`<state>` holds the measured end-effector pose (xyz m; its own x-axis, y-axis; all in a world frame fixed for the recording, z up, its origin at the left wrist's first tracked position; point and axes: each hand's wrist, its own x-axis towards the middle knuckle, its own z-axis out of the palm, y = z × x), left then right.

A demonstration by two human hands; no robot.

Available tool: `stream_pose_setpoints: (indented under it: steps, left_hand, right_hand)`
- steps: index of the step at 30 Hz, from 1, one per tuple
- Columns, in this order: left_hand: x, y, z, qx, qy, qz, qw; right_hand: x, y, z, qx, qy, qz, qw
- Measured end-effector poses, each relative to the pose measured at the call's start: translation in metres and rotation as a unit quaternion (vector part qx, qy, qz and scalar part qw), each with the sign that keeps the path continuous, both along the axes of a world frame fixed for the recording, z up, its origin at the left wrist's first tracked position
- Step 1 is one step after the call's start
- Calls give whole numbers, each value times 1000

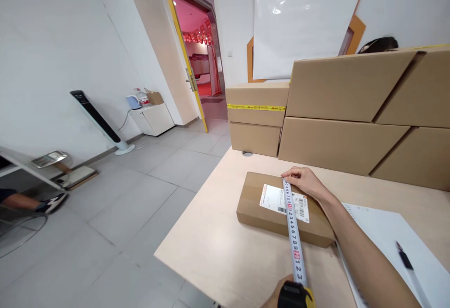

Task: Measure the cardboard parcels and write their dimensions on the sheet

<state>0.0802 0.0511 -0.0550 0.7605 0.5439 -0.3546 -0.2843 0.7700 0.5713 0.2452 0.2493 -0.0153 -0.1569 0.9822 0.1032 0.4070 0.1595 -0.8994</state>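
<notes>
A brown cardboard box (253, 200) with a white shipping label (270, 198) lies flat on the pale wooden table (211, 233). Across its top and label runs the extended blade of a tape measure (296, 298), out past the near edge of the box. At the box's far edge, the fingers of my right hand (304, 180) pinch the blade's end. My left hand (276, 296), partly cut off by the bottom of the view, is closed around the black and yellow tape case.
Larger cardboard boxes (341, 144) are stacked along the table's back. Right of the small box are a sheet of paper (393, 237) and a pen (406, 261). Beyond the table's left edge lies tiled floor (140, 219). A person's foot (52, 202) shows far left; a head (379, 44) shows behind the boxes.
</notes>
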Motion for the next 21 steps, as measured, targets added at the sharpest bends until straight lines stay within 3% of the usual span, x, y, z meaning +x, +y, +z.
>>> stream_pose_setpoints:
  steps: [3, 7, 14, 21]
  left_hand:
    - [9, 1, -21, -27, 5, 19, 999]
    - [-3, -4, -35, -54, 2, 35, 998]
    - [-28, -11, -33, -78, -6, 59, 995]
    - [-29, -8, -30, -87, 1, 72, 994]
  right_hand:
    - [1, 1, -2, 0, 3, 0, 1000]
    - [2, 0, -1, -2, 14, 0, 1000]
    - [0, -3, 2, -11, 20, -5, 1000]
    - [0, -3, 2, -15, 22, -5, 1000]
